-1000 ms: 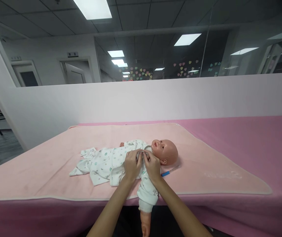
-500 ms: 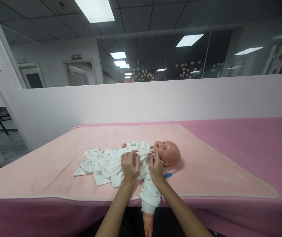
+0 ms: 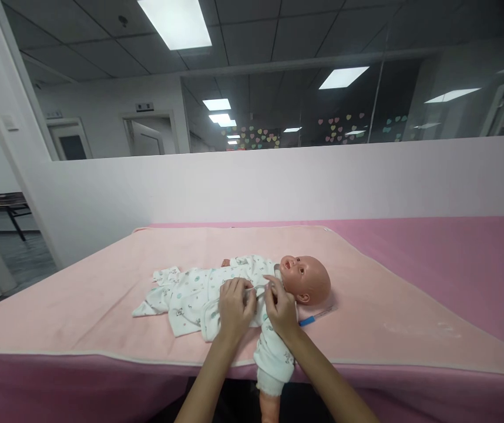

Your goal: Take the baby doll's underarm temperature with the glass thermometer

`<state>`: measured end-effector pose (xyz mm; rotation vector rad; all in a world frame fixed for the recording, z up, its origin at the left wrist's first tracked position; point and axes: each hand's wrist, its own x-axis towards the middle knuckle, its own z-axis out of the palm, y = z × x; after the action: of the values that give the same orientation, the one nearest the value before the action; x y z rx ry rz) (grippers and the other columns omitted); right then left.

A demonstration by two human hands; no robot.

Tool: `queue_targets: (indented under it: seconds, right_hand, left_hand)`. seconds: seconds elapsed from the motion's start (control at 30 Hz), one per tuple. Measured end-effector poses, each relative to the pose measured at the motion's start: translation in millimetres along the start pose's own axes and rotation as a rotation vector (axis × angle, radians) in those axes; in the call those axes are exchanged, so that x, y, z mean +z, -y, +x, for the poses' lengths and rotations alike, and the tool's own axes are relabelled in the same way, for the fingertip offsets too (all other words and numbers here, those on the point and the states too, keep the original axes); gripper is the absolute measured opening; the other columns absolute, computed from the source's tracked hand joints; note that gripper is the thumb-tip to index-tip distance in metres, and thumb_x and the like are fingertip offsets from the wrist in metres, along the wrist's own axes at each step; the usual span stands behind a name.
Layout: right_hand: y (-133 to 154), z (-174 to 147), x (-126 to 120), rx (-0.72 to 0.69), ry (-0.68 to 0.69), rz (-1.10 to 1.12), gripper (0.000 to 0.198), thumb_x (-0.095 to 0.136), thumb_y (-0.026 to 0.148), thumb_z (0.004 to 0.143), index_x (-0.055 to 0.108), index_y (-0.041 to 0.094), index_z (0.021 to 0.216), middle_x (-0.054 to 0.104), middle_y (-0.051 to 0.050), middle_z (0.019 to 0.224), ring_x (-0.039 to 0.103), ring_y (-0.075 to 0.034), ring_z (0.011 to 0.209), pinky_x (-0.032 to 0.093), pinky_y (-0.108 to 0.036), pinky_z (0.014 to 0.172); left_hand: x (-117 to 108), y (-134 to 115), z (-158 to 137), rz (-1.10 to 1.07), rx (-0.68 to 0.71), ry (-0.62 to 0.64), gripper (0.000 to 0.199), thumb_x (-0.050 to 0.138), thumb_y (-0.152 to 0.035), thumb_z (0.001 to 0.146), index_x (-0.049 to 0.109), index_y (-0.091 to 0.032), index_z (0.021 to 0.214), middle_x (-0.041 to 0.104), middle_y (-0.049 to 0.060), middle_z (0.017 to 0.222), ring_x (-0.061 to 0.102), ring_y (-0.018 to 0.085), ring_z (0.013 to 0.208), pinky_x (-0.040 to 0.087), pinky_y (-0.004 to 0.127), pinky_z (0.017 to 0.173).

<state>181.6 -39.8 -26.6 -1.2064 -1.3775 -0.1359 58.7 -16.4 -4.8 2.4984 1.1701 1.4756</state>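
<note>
A baby doll [image 3: 307, 279] lies on its back with its head to the right, dressed in a white printed baby gown [image 3: 188, 296]. Over its chest, a thin white cloth tie [image 3: 259, 288] runs between my two hands. My left hand [image 3: 236, 305] is closed with thumb and fingers pinched at the tie's left end. My right hand [image 3: 282, 306] pinches near the doll's neck, its index finger partly stretched out. The doll's near arm, in a white sleeve [image 3: 274, 355], hangs over the table edge below my right wrist. Fingers partly hide the tie.
Beside the doll's head lies a thin thermometer-like stick [image 3: 308, 321] with a blue end. A peach blanket [image 3: 102, 294] covers much of the pink-covered table [image 3: 463, 258]. Behind stands a white low wall [image 3: 305, 182] with glass above.
The tie stretched tight between my hands now looks slacker. Both hands sit slightly lower over the chest, and my right index finger has extended. The view has shifted slightly.
</note>
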Motion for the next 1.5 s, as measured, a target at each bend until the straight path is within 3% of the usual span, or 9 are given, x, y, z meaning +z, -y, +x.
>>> queue_targets:
  seconds: [0.13,0.23,0.43,0.67,0.87,1.17,1.37,1.5]
  right_hand:
    - [0,-1,3,-0.101,0.091,-0.091,0.028,0.040,0.029,0.084,0.062,0.017,0.097,0.055,0.001,0.049,0.047,-0.011,0.039,0.036,-0.021,0.044]
    - [-2,0,5,-0.106,0.091,-0.139,0.030,0.042,0.032,0.084,0.062,0.018,0.100,0.051,0.003,0.045,0.048,-0.011,0.039,0.038,-0.021,0.046]
    - [-2,2,5,-0.110,0.117,-0.168,0.029,0.042,0.034,0.086,0.063,0.020,0.102,0.058,0.001,0.052,0.053,-0.011,0.044,0.038,-0.021,0.048]
    - [-5,-1,6,-0.119,0.104,-0.198,0.024,0.044,0.035,0.085,0.063,0.020,0.085,0.057,0.002,0.051,0.052,-0.010,0.043,0.035,-0.020,0.046]
    - [-4,-1,6,-0.124,0.116,-0.202,0.027,0.041,0.037,0.088,0.059,0.018,0.081,0.052,0.003,0.046,0.050,-0.010,0.040,0.031,-0.020,0.043]
    - [-5,-1,6,-0.149,0.126,-0.288,0.029,0.038,0.037,0.090,0.059,0.019,0.082,0.055,0.003,0.049,0.053,-0.011,0.042,0.030,-0.021,0.043]
    - [-4,-2,5,-0.173,0.111,-0.232,0.022,0.046,0.033,0.086,0.063,0.020,0.081,0.050,0.004,0.045,0.051,-0.010,0.042,0.033,-0.020,0.045]
    - [-3,-2,5,-0.177,0.096,-0.210,0.025,0.046,0.034,0.085,0.062,0.019,0.096,0.050,0.005,0.045,0.050,-0.009,0.041,0.034,-0.019,0.046]
  left_hand:
    - [3,2,-1,-0.043,-0.023,-0.030,0.015,0.038,-0.027,0.086,0.050,-0.019,0.080,0.057,0.003,0.080,0.050,0.018,0.078,0.037,0.034,0.072]
    - [4,3,-2,-0.056,-0.028,-0.045,0.016,0.036,-0.026,0.087,0.049,-0.019,0.082,0.056,0.003,0.080,0.050,0.018,0.078,0.038,0.034,0.073]
    - [5,2,-4,-0.022,-0.007,-0.049,0.013,0.037,-0.023,0.086,0.048,-0.019,0.084,0.056,0.004,0.082,0.050,0.017,0.077,0.040,0.032,0.071]
    - [6,2,-5,-0.016,-0.006,-0.050,0.011,0.038,-0.023,0.085,0.048,-0.019,0.083,0.056,0.004,0.081,0.051,0.018,0.078,0.040,0.034,0.071]
    - [1,1,-6,-0.099,-0.072,-0.023,0.013,0.038,-0.025,0.086,0.050,-0.020,0.085,0.057,0.003,0.084,0.051,0.017,0.081,0.041,0.033,0.073]
    - [-5,-1,-5,-0.089,-0.063,0.048,0.015,0.038,-0.024,0.086,0.052,-0.021,0.089,0.060,0.003,0.087,0.051,0.018,0.081,0.040,0.033,0.072]
    - [-4,1,-5,-0.072,-0.066,0.055,0.018,0.036,-0.026,0.088,0.053,-0.021,0.090,0.061,0.002,0.088,0.051,0.018,0.082,0.040,0.032,0.073]
    - [-5,0,-6,-0.093,-0.107,0.060,0.020,0.034,-0.028,0.089,0.053,-0.021,0.089,0.060,0.002,0.085,0.051,0.017,0.080,0.040,0.031,0.071]
